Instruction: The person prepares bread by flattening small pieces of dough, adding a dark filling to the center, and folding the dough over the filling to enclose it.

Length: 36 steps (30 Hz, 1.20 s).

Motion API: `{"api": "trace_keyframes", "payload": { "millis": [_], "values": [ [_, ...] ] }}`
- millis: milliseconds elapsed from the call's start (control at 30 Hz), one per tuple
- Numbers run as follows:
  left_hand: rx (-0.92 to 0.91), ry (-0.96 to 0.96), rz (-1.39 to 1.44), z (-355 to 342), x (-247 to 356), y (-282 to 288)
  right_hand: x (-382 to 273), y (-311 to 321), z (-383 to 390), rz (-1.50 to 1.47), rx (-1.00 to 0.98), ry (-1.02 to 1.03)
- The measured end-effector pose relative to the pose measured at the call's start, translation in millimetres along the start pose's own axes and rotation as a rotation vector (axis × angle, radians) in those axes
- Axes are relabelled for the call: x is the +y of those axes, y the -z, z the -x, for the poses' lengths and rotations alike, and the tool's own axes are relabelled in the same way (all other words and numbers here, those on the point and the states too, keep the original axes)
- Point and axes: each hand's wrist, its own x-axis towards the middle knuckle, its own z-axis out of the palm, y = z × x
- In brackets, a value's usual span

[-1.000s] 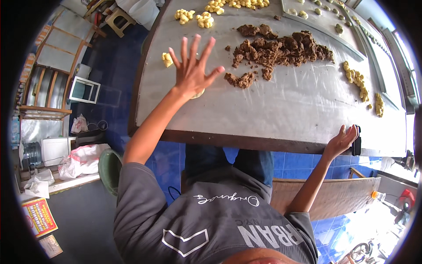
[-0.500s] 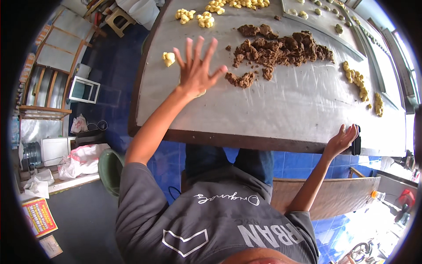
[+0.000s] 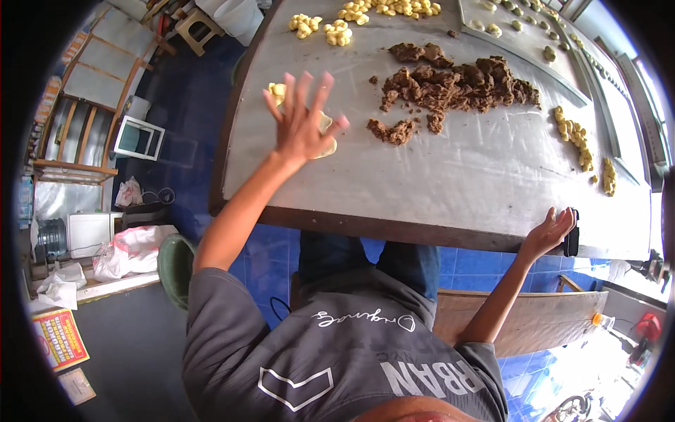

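Note:
My left hand lies with fingers spread on the metal tabletop at the left. A flattened piece of pale dough shows from under its palm and thumb side. Just past the fingertips sits a small clump of yellow dough balls, partly covered by the fingers. To the right of this hand is a crumbly brown mass, with a smaller brown lump nearer me. My right hand rests at the front right edge, fingers stretched out, beside a black flat object. It holds nothing that I can see.
More yellow dough clusters line the far side, and rows of small yellow pieces lie at the right. A tray with dough balls stands far right. A wooden bench and a green tub flank me.
My left hand has drawn slightly toward me and left, uncovering more of the flattened dough. The right hand stays by the black object. The whole view has shifted slightly.

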Motion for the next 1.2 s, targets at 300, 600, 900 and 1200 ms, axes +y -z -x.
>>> {"api": "trace_keyframes", "payload": {
  "millis": [300, 600, 900, 1200],
  "values": [
    [-0.113, 0.037, -0.042, 7.6, -15.5, -4.4, -2.2, -0.9, -1.4, -0.011, -0.012, -0.019],
    [-0.058, 0.039, -0.05, -2.6, -20.2, 6.9, -2.1, 4.1, -0.4, 0.019, -0.009, 0.013],
    [-0.072, 0.036, -0.044, 16.0, -22.6, -3.2, -7.7, 3.5, 1.4, 0.05, -0.044, -0.002],
    [-0.207, -0.065, 0.65, -9.5, 67.6, 17.1, -2.4, -0.5, -1.1, -0.087, -0.046, -0.026]
  ]
}}
